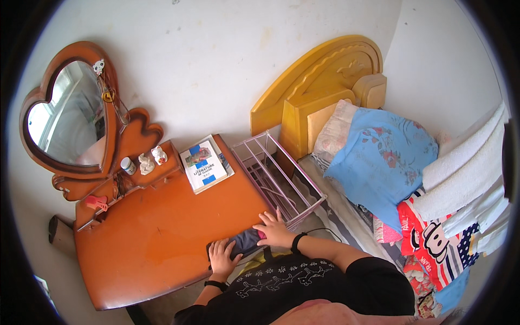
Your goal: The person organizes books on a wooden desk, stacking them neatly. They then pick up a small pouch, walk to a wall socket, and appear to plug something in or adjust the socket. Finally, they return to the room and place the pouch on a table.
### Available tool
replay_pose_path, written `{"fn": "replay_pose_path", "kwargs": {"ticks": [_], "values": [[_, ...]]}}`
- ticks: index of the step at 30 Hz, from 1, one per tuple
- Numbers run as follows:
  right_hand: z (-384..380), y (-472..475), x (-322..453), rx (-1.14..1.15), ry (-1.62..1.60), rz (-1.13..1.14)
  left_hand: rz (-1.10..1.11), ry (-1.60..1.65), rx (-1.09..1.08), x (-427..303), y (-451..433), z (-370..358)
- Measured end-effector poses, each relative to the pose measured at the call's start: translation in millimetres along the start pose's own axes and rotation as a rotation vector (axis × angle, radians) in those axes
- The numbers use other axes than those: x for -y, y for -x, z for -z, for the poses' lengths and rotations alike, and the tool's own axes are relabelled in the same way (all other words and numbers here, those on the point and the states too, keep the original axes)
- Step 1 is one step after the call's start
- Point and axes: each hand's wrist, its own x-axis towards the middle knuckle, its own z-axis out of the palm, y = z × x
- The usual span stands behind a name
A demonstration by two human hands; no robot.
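Observation:
A dark grey folded fabric item (242, 240) lies at the near right edge of an orange wooden dressing table (170, 227). On its left end rests my left hand (222, 258), fingers spread. My right hand (273, 230) lies at its other end, fingers spread, beside a small magenta part (261, 234). Both palms face down, and what is under them is hidden. Whether the fabric is one piece or several cannot be told.
Books (203, 164) lie at the table's back right, near figurines (158, 155), a small bottle (128, 165) and a red hair clip (96, 202). A heart-shaped mirror (69, 113) stands behind. To the right are a metal rack (280, 178) and a bed with a blue cloth (378, 154).

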Motion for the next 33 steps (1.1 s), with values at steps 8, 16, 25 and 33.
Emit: {"fn": "replay_pose_path", "kwargs": {"ticks": [8,16,25,33], "values": [[-5.2,7.3,-30.2,-0.102,-0.037,-0.204,0.091,-0.056,0.167,-29.9,-39.1,-21.4],[-1.8,47.6,-72.0,-0.245,-0.198,-0.395,-0.089,0.013,0.302,-68.7,-102.8,-18.5],[35.9,165.3,-101.2,-0.005,-0.688,-0.857,-0.430,0.246,0.707,-140.9,-180.2,-64.8],[85.0,299.0,-63.0,-0.347,-0.807,-1.121,-0.622,0.534,0.864,-249.8,-187.2,-75.3]]}}
